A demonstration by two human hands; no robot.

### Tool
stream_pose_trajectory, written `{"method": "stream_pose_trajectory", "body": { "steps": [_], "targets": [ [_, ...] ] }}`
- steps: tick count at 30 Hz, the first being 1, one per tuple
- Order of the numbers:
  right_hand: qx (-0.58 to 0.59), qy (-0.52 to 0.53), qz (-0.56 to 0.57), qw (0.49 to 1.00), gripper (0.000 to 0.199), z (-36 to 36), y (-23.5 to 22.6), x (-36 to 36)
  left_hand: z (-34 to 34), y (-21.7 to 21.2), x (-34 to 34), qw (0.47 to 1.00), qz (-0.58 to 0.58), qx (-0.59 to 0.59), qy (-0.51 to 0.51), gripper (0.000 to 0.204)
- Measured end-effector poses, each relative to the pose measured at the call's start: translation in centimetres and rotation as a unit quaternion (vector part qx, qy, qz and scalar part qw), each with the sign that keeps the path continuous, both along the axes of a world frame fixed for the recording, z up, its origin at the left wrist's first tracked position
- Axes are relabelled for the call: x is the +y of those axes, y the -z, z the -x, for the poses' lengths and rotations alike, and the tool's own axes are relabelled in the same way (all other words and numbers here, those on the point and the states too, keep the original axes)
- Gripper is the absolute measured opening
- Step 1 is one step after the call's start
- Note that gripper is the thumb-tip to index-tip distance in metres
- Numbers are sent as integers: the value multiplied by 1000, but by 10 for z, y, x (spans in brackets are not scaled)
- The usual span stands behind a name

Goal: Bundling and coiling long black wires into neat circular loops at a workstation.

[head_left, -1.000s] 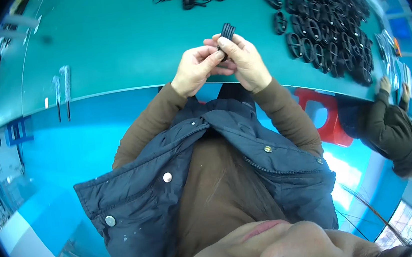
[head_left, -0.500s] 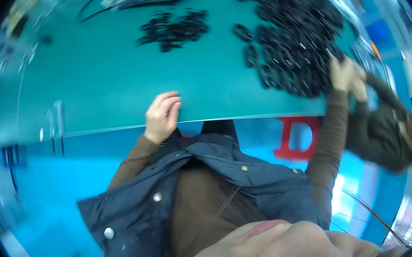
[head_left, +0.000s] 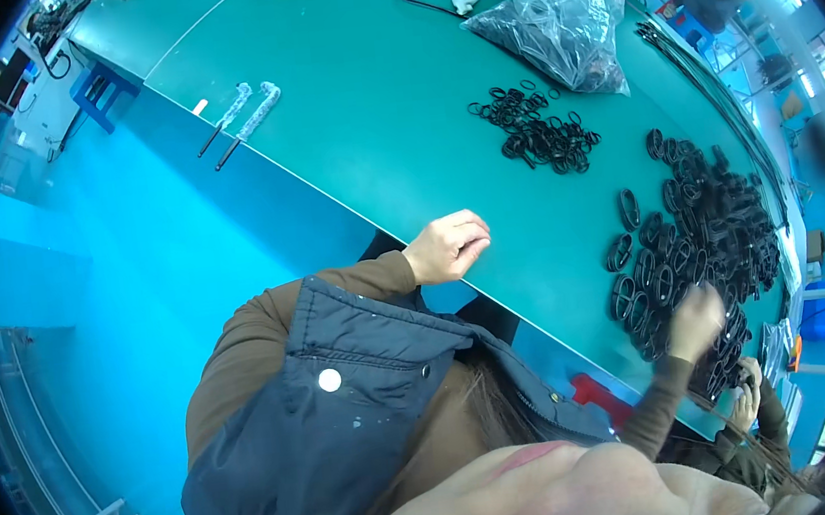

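My left hand (head_left: 449,248) is at the near edge of the green table (head_left: 371,151), its fingers curled in toward the thumb; whatever they may hold is hidden. On the right, my right hand (head_left: 698,322) is smeared by motion over the near side of a large pile of black oval loop-shaped parts (head_left: 665,271). Its fingers cannot be made out. Farther back lies a smaller heap of thin black rings (head_left: 545,133), apart from both hands.
A clear plastic bag (head_left: 558,16) of dark contents lies behind the rings. Two black rods with wrapped ends (head_left: 252,118) overhang the left edge. Long black strips (head_left: 706,86) lie far right. A co-worker's hand (head_left: 746,393) is at the pile's near end. A red stool (head_left: 598,399) stands below.
The view has turned, so the table now slants. My right hand has drawn away from the co-worker's hands and lies over the pile. My left hand stays near the edge, fingers more curled.
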State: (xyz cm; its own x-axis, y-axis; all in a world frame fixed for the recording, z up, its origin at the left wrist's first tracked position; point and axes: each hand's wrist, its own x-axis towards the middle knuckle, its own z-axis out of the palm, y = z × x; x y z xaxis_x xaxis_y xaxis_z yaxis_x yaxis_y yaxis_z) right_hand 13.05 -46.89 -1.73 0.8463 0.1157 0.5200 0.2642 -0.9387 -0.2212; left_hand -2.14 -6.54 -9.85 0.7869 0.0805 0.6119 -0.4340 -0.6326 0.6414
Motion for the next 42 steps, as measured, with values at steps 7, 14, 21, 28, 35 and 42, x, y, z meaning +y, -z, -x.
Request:
{"method": "stream_pose_trajectory", "body": {
  "steps": [7,14,21,28,35,42],
  "targets": [
    [-44,-262,117,957,52,88,70,156,-7,-16,4,993,0,81,80,3],
    [205,-372,130,896,15,29,17,141,-49,-20,-7,950,-204,71,225,16],
    [27,-157,196,968,15,-294,-32,80,-77,-40,-31,940,-257,160,156,39],
    [191,-31,338,921,21,-533,-51,37,-95,-42,-20,924,-251,264,116,43],
    [156,-4,316,936,42,-697,28,44,-69,-21,-27,913,-267,309,7,41],
    [42,-77,324,942,70,-843,87,-1,-48,-13,-32,867,-352,353,-16,40]
  ]
}}
